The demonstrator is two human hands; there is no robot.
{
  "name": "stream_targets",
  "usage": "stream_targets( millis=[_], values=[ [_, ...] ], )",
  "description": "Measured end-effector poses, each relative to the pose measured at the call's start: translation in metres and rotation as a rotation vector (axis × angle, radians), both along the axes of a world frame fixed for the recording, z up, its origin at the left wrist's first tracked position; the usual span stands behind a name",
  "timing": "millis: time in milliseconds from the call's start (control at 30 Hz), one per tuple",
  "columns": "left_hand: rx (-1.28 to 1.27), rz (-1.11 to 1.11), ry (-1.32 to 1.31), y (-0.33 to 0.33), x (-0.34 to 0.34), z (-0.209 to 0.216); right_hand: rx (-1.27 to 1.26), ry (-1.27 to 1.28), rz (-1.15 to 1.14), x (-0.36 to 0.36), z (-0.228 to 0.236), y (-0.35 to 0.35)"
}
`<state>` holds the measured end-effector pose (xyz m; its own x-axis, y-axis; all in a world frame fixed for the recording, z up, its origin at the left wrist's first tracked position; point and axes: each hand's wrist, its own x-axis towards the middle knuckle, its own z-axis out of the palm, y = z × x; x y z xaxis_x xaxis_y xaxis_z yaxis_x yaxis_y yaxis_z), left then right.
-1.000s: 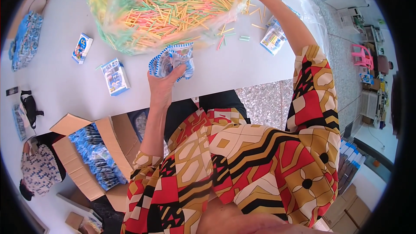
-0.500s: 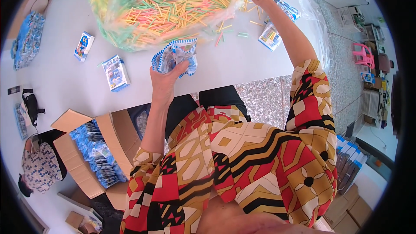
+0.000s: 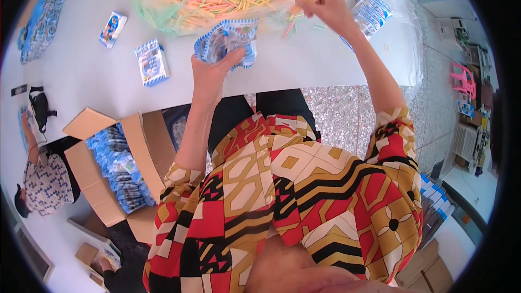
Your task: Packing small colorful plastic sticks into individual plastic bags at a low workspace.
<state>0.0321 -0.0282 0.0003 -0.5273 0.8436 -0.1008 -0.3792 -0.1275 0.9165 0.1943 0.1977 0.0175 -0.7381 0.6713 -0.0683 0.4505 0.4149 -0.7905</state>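
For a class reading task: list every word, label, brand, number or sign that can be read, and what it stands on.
Printed wording isn't copied out here.
Small blue-and-white box: print shows, not quoted.
Upright-striped packet near it: print small and blurred.
Open packet in the left hand: creased, unreadable.
Far-right packet: print too small to read.

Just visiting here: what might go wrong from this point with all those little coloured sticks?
1. The left hand grips the crinkled open packet; squeezing too hard might narrow its mouth.
2. Loose sticks lie on the table outside the plastic bag, near the right hand, which could scatter them.
3. In this view the right forearm crosses another striped packet and might nudge it.
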Motion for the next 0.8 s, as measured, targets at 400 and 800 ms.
stream_targets(
  millis=[400, 800],
  values=[
    [0.038, -0.021, 0.068, -0.001, 0.006, 0.002, -0.15, 0.425, 0.091, 0.01, 0.013, -0.049],
    [-0.015, -0.03, 0.202, -0.005, 0.009, 0.002, -0.183, 0.337, 0.328, -0.02, 0.06, -0.078]
  ],
)
